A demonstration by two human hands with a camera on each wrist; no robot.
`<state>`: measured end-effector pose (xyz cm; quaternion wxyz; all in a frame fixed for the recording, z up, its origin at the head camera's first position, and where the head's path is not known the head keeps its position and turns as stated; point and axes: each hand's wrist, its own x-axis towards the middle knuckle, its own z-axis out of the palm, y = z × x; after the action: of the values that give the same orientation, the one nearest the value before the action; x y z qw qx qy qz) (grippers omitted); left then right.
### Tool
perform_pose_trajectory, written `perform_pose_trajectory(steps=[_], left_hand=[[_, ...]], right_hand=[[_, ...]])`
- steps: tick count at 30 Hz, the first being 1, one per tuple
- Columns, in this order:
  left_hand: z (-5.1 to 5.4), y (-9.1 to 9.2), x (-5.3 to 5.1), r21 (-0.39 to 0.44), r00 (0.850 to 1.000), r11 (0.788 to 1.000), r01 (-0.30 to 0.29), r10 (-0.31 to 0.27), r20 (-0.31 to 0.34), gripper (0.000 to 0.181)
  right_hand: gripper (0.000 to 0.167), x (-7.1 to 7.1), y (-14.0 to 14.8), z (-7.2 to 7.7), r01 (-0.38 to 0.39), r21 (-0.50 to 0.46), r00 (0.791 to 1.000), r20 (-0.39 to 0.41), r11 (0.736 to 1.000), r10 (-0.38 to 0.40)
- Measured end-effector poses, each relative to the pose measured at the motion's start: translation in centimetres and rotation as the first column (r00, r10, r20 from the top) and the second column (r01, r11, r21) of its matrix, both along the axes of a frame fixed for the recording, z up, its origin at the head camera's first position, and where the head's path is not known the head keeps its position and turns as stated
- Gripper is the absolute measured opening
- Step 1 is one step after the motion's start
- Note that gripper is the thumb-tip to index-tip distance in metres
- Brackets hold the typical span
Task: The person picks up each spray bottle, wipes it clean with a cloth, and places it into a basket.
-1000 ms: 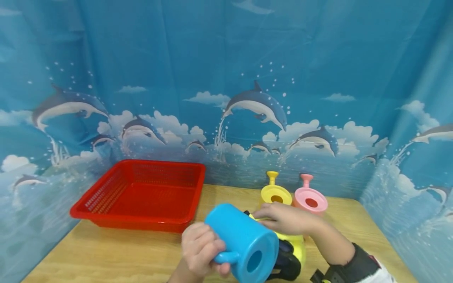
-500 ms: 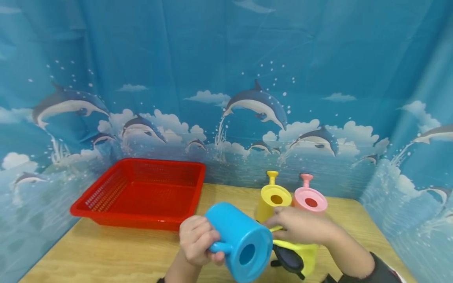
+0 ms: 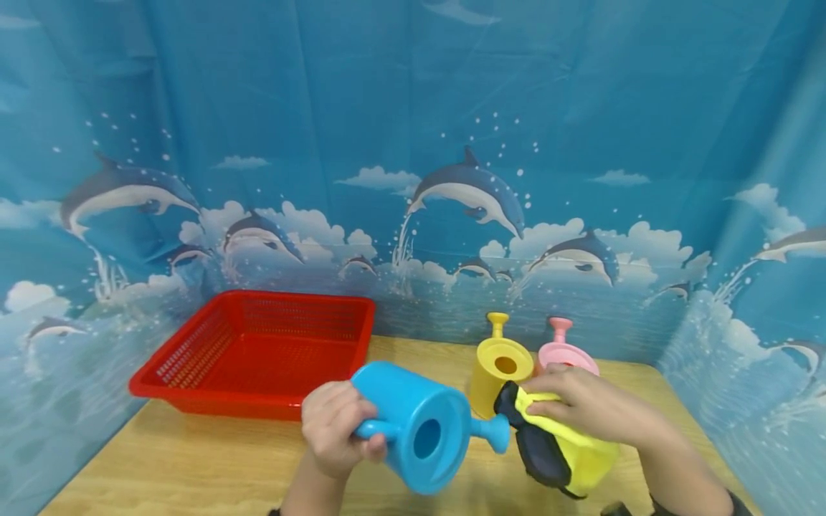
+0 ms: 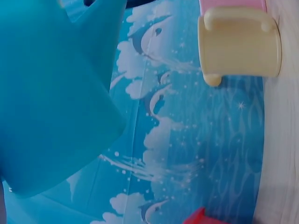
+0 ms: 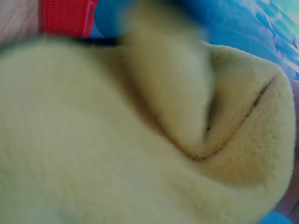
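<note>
While my left hand grips the blue watering can by its handle, fingers curled round it, my right hand pinches the upper part of the yellow plush between thumb and fingers. I hold the can tilted over the table, the round hole in its top turned towards me. Its spout points to my right, the end right by what look like dark glasses on the plush; whether the two touch, I can't tell. Nor can I make out whether the plush's lower end meets the wood. Seen from my right wrist, pale, folded fleece fills most of the view.

How far along I am, I judge from how things lie. Two cans seem settled: the yellow watering can and the pink watering can stand upright side by side at the back, spouts away from me, neither in my grasp. The blue can and the plush look like the unfinished part, since I have hold of both and neither is released. The red basket sits to the left, and neither hand touches it. I'd call this mid-work, with setting both held things down left to do.
</note>
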<state>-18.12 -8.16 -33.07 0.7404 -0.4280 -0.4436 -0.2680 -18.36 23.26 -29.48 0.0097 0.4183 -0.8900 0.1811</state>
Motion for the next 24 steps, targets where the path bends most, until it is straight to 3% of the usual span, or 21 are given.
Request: perform_pose_trajectory(steps=[7,9,13,20,24], left_hand=[[-0.4,-1.2,-0.6,0.127,0.996,0.991,-0.044,0.033,0.088,0.058],[-0.5,-1.6,-0.8,0.166,0.992,0.985,-0.046,0.025,0.126,0.06],[-0.7,-2.7,-1.1,0.245,0.98,0.967,-0.07,0.021,0.199,0.063],[-1.2,-4.0,-1.6,0.395,0.96,0.899,-0.191,0.086,0.267,0.068],[-1.5,-4.9,-2.0,0.449,0.928,0.85,-0.274,0.112,0.354,0.071]], right_hand=[[0.021,0.8,1.3,-0.8,0.196,-0.046,0.978,-0.059,0.98,-0.198],[0.028,1.0,1.4,-1.1,0.255,-0.062,0.965,-0.052,0.965,-0.258],[0.023,1.1,1.5,-1.7,0.332,-0.104,0.943,-0.003,0.938,-0.334],[0.034,1.6,1.8,-3.0,0.423,-0.181,0.906,0.113,0.888,-0.408],[0.038,1.9,2.1,-3.4,0.473,-0.203,0.879,0.179,0.857,-0.442]])
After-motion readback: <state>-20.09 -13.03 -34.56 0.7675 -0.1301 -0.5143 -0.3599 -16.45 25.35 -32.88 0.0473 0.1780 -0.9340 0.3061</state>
